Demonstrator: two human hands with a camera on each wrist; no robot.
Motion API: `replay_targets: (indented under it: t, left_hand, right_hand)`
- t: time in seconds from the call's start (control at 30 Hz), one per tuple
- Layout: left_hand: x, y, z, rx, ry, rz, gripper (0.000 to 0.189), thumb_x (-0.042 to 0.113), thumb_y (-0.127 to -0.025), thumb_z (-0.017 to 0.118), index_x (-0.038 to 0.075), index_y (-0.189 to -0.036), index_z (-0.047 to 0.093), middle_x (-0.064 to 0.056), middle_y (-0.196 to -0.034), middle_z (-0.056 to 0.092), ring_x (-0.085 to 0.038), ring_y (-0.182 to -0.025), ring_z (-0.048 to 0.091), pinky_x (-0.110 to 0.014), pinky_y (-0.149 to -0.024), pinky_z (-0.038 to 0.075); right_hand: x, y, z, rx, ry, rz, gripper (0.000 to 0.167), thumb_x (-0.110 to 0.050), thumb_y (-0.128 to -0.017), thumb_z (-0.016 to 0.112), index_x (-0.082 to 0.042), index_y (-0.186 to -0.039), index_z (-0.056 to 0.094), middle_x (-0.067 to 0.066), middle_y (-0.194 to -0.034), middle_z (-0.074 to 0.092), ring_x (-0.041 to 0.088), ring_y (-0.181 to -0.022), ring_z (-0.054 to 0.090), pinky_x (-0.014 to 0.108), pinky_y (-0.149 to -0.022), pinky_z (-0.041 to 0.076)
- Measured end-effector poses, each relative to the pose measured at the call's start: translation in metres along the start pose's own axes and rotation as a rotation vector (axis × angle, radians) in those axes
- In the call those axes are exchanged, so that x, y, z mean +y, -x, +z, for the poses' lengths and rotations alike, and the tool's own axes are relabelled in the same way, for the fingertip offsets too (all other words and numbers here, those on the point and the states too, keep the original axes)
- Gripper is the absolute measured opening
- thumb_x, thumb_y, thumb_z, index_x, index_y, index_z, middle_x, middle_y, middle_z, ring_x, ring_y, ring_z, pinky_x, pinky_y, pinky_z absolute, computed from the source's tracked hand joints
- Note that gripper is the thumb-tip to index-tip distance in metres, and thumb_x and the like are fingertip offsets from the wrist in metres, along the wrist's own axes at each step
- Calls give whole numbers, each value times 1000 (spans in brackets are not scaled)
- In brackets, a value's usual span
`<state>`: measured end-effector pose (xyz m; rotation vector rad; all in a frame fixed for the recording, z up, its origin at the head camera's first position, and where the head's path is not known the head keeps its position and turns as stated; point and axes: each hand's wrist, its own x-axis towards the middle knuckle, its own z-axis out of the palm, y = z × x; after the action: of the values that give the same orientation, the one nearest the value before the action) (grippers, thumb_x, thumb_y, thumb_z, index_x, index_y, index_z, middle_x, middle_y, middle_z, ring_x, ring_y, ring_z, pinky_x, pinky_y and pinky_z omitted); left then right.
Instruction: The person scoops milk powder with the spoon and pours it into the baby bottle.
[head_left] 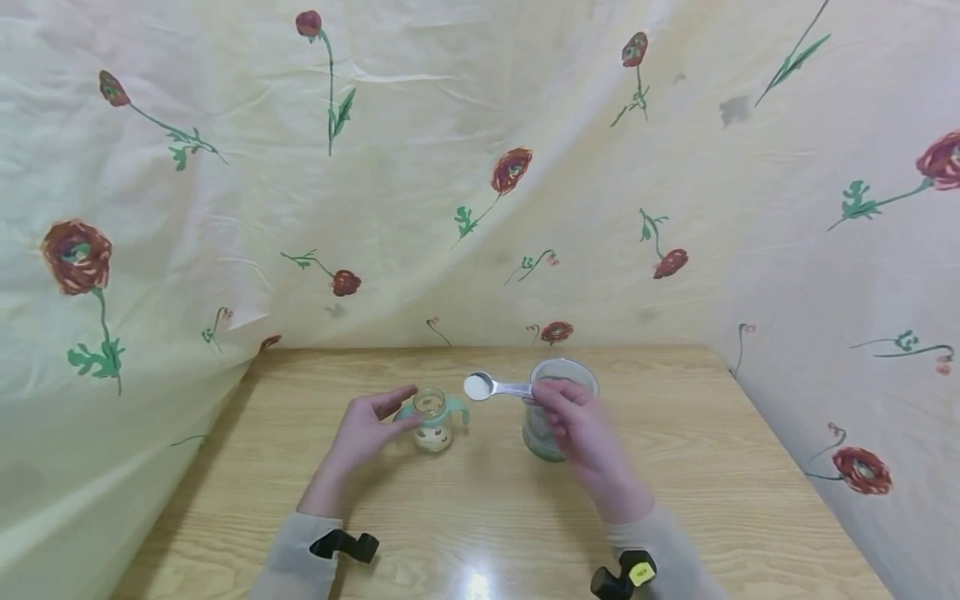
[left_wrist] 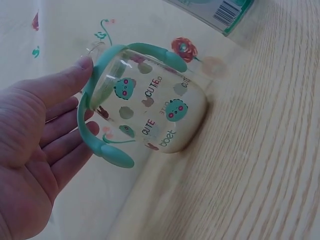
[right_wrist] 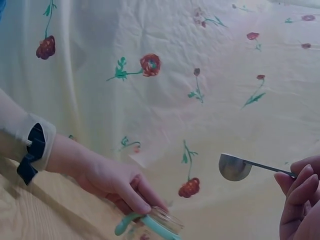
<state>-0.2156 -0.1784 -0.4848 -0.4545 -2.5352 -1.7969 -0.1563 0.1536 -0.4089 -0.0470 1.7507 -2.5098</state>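
Note:
A clear baby bottle point(head_left: 432, 437) with a mint-green two-handled collar stands uncapped on the table, some whitish contents at its bottom. My left hand point(head_left: 369, 429) holds it near the neck. In the left wrist view, the thumb lies at the collar and the fingers point(left_wrist: 67, 135) pass behind it. Between thumb and fingers, my right hand point(head_left: 581, 425) pinches the handle of a metal measuring spoon point(head_left: 480, 387). White powder fills the spoon's bowl, which is held level in the air, right of the bottle. Side-on, the right wrist view shows the round spoon bowl point(right_wrist: 235, 168).
Behind my right hand stands an open, greenish-grey canister point(head_left: 538, 437), partly hidden; a corner of a green-and-white printed container point(left_wrist: 220, 12) with a barcode shows in the left wrist view. Flower-patterned cloth point(head_left: 420, 200) hangs around the wooden table point(head_left: 457, 508).

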Motion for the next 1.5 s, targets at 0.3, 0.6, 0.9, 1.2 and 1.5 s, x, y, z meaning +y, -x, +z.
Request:
replay_targets:
  t: [0.3, 0.6, 0.9, 1.2, 1.5]
  left_hand:
    - [-1, 0, 0, 2, -10, -35, 58, 23, -90, 90, 7, -142, 69, -5, -144, 68, -31, -137, 61, -48, -118, 47]
    - [-4, -1, 6, -8, -9, -25, 54, 19, -89, 90, 6, -138, 71, -12, -142, 68, -34, -134, 63, -47, -116, 48]
    - [-5, -2, 6, -5, -20, -19, 49, 18, -88, 90, 10, -134, 75, -6, -135, 73, -31, -131, 66, -49, -115, 49]
    - [-9, -4, 7, -6, -30, -7, 58, 24, -85, 93, 11, -138, 73, -8, -137, 72, -32, -130, 66, -51, -114, 50]
    - [-10, -3, 8, -8, -19, 0, 58, 24, -86, 93, 10, -138, 72, -9, -135, 73, -31, -128, 68, -48, -110, 54]
  right_hand:
    - [20, -7, 32, 19, -36, 77, 9, -5, -104, 66, -11, -99, 70, -1, -89, 74, 4, -68, 49, 11, -54, 37]
    - [51, -30, 44, 99, 0, 61, 3, -8, -100, 73, -10, -102, 71, 1, -93, 77, 5, -70, 53, 13, -59, 42]
    - [65, -34, 46, 102, 119, -7, 14, -14, -100, 76, -4, -109, 70, 3, -95, 78, 9, -76, 57, 19, -68, 48]
    - [72, -38, 48, 152, 235, -55, 16, -14, -100, 77, -2, -109, 71, 8, -102, 80, 14, -85, 66, 22, -72, 53]
    - [85, -39, 49, 112, 378, -181, 12, -11, -97, 81, -3, -104, 75, 8, -100, 78, 21, -83, 69, 23, -72, 57]
